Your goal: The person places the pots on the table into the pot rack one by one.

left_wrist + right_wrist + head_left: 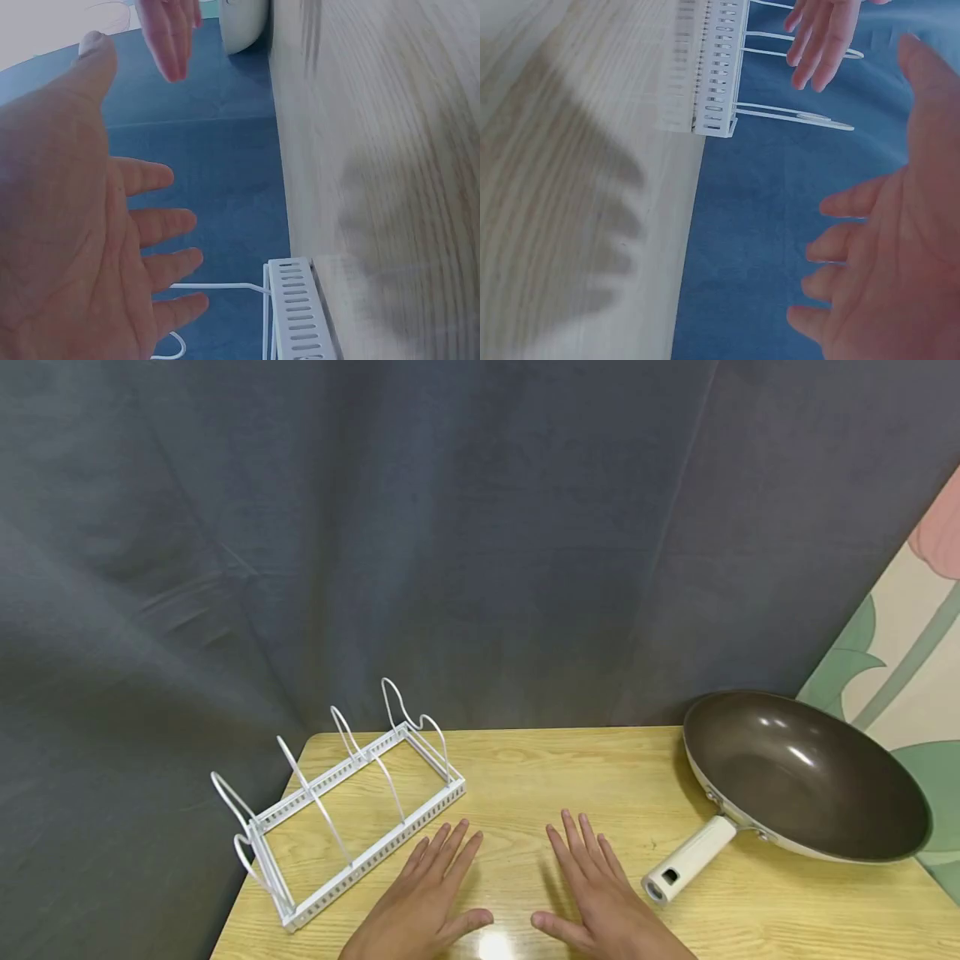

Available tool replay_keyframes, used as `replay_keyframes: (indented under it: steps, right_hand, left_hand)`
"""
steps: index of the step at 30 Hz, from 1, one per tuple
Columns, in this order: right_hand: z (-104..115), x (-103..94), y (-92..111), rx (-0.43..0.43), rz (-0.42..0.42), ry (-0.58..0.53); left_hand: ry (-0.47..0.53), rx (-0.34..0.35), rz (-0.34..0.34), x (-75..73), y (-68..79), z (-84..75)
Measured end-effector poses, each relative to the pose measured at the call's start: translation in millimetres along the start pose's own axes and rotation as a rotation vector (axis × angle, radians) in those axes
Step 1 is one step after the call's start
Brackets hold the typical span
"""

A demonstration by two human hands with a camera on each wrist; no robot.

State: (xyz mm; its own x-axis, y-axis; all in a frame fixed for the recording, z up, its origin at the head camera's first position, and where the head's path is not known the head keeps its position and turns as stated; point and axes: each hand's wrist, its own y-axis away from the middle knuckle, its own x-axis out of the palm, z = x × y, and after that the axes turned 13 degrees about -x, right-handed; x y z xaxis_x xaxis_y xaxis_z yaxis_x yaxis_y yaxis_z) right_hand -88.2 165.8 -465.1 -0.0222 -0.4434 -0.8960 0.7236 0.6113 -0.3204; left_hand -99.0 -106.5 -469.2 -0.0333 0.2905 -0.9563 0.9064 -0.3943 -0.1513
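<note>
Both hands hover palm down over the front middle of a wooden table, fingers straight and holding nothing. My left hand is nearest to a white metal rack, whose perforated rails carry several upright wire dividers. In the left wrist view its palm shows bare, with the rack's slotted rail beyond the fingers. My right hand is just left of the cream handle of a wok. The wok lies on the right with its dark brown inside facing up. Nothing touches the right palm in its wrist view.
The light wooden table runs back to a dark grey-blue curtain. At the right edge hangs a floral cloth with pink and green shapes, behind the wok. Shadows of the hands fall on the tabletop.
</note>
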Motion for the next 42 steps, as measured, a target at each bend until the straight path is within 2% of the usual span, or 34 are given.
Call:
replay_keyframes:
  steps: [9,17,21,25,36,42]
  right_hand:
    - [-7,2.9,6,0.07,0.023,-0.11]
    - [-16,8.8,12,0.141,0.001,-0.183]
    - [-19,10.0,14,0.172,0.028,-0.209]
    - [-19,8.8,16,0.198,0.057,-0.291]
    - [-20,3.5,22,0.265,0.069,-0.653]
    - [-18,4.5,28,0.318,0.066,-0.758]
  left_hand:
    - [0.001,-0.021,0.035,-2.8,-1.8,-4.9]
    - [-0.008,-0.026,0.04,-4.4,-3.3,-7.0]
    - [-0.003,-0.03,0.052,-6.1,-3.4,-7.4]
    - [0.007,-0.031,0.067,-8.1,-3.8,-9.4]
    - [0.014,-0.017,0.074,-15.8,-5.6,-16.9]
    - [0.014,-0.013,0.087,-16.4,-6.5,-18.6]
